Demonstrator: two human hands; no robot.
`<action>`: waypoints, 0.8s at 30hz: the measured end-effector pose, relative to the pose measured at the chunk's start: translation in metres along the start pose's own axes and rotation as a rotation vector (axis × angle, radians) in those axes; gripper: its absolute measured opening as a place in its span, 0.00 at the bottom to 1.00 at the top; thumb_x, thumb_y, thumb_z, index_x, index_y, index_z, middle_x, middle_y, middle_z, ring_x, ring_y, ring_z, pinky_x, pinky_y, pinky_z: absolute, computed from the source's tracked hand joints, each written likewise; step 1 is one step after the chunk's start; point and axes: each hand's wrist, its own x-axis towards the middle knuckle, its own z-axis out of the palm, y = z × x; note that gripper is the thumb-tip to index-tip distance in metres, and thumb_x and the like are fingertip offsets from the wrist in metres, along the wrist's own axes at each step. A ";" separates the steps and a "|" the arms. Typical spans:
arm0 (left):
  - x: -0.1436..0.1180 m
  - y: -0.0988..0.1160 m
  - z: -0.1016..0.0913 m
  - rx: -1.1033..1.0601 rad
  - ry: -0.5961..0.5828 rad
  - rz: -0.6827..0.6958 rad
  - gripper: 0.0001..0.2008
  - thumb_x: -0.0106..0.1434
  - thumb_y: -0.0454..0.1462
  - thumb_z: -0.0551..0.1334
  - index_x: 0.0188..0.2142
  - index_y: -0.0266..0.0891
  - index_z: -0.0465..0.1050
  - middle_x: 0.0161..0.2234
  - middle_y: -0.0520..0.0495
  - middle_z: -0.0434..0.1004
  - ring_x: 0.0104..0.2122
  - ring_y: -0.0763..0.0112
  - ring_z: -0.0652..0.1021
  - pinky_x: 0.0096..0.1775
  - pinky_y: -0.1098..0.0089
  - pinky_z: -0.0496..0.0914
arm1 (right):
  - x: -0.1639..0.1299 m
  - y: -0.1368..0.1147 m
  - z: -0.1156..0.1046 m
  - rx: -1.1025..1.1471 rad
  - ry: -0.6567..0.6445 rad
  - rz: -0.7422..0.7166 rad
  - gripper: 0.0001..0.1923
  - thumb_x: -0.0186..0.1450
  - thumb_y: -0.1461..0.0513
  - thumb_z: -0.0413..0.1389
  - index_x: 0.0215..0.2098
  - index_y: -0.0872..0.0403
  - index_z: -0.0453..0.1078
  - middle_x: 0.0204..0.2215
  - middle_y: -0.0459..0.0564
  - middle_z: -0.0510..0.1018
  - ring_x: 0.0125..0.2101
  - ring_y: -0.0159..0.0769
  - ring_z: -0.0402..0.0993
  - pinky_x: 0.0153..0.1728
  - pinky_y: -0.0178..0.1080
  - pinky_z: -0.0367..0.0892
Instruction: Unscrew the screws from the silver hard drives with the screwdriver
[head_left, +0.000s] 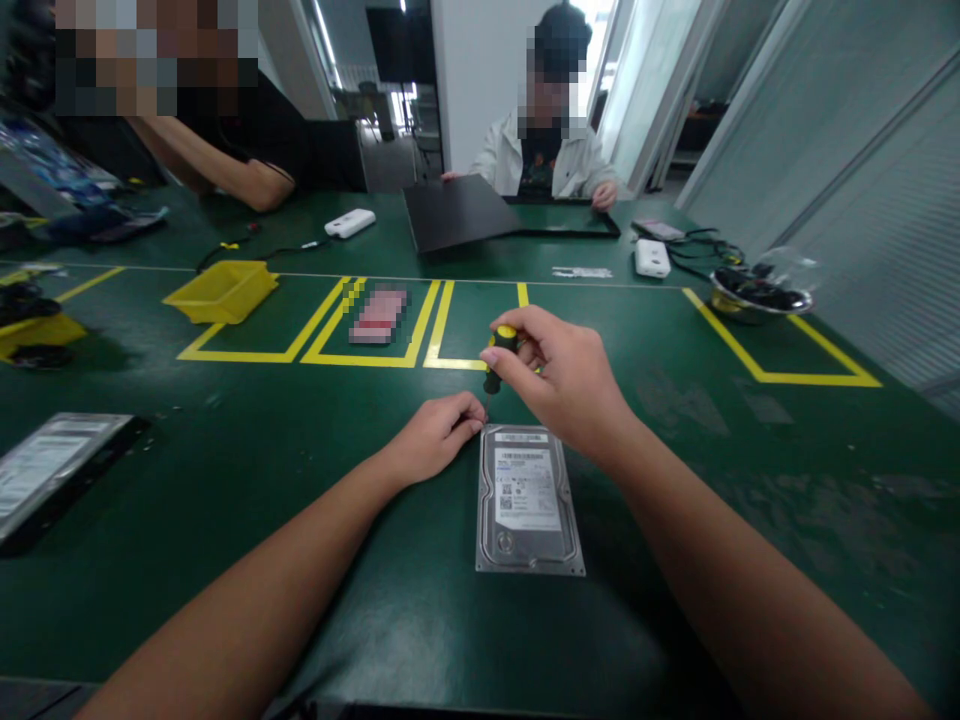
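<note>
A silver hard drive lies flat on the green table in front of me, its label facing up. My right hand grips a screwdriver with a yellow and black handle, held upright, its tip at the drive's far left corner. My left hand rests on the table beside that same corner, fingers curled and touching the drive's edge near the tip.
Another hard drive lies at the left edge. A yellow bin sits inside yellow floor markings at the back left. A bowl of parts stands at the right. Two other people sit across the table, one holding a black laptop.
</note>
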 end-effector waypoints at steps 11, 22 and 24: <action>0.001 -0.002 -0.002 0.002 -0.014 0.005 0.05 0.67 0.33 0.56 0.35 0.38 0.69 0.34 0.51 0.75 0.35 0.68 0.74 0.39 0.68 0.65 | -0.001 0.004 0.001 -0.044 0.050 0.041 0.12 0.63 0.56 0.60 0.39 0.56 0.71 0.28 0.45 0.75 0.27 0.31 0.66 0.31 0.35 0.59; -0.002 0.001 0.001 0.009 0.005 0.000 0.06 0.68 0.36 0.55 0.35 0.38 0.68 0.32 0.52 0.73 0.33 0.69 0.73 0.37 0.68 0.64 | -0.001 0.000 0.000 -0.125 0.042 -0.137 0.10 0.63 0.60 0.60 0.40 0.59 0.73 0.31 0.49 0.74 0.31 0.33 0.67 0.35 0.36 0.61; -0.004 0.005 0.002 0.019 0.018 -0.018 0.06 0.68 0.38 0.57 0.35 0.38 0.68 0.32 0.51 0.72 0.32 0.69 0.72 0.37 0.67 0.63 | -0.001 0.001 0.000 -0.133 0.052 -0.163 0.11 0.63 0.61 0.60 0.42 0.58 0.72 0.32 0.48 0.74 0.32 0.33 0.67 0.35 0.37 0.62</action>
